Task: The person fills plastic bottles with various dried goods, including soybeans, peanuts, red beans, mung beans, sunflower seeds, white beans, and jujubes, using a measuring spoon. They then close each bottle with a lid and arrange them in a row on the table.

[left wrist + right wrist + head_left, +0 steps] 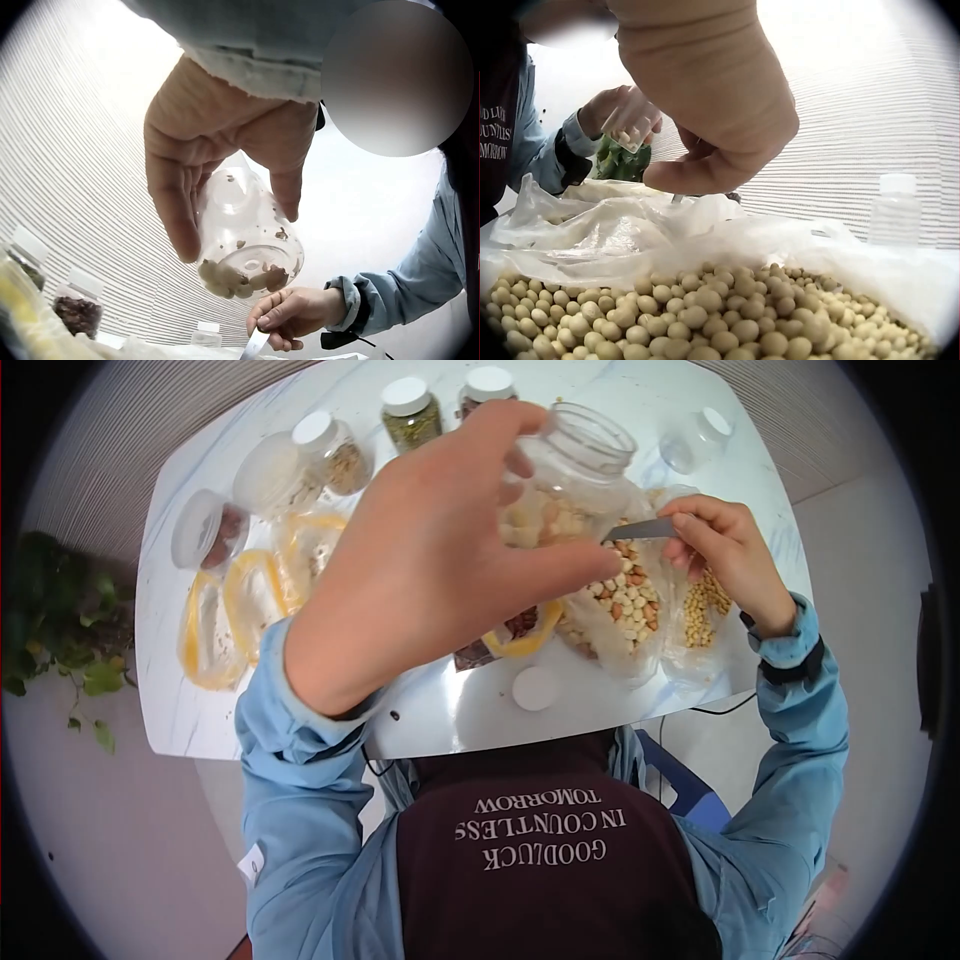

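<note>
My left hand point(440, 550) grips a clear plastic jar point(236, 202) between thumb and fingers. A few pale, nut-like pieces and reddish skin flakes lie at the jar's bottom. In the head view its wide, lidless mouth shows beyond the fingers. My right hand point(725, 545) pinches the flat grey handle of a spoon-like metal utensil point(645, 529), whose far end is hidden behind the left hand. Below both hands lies an open plastic bag of peanuts point(630, 600), some with reddish skins. Beside it, under the right wrist, is a bag of round yellowish beans point(705, 315).
Jars with white lids stand along the back, one of green contents point(410, 425). A clear jar point(690, 440) lies at the back right. Yellow-edged bags point(210, 650) and a tilted tub point(195, 535) occupy the left. A white lid point(536, 688) sits near the front edge.
</note>
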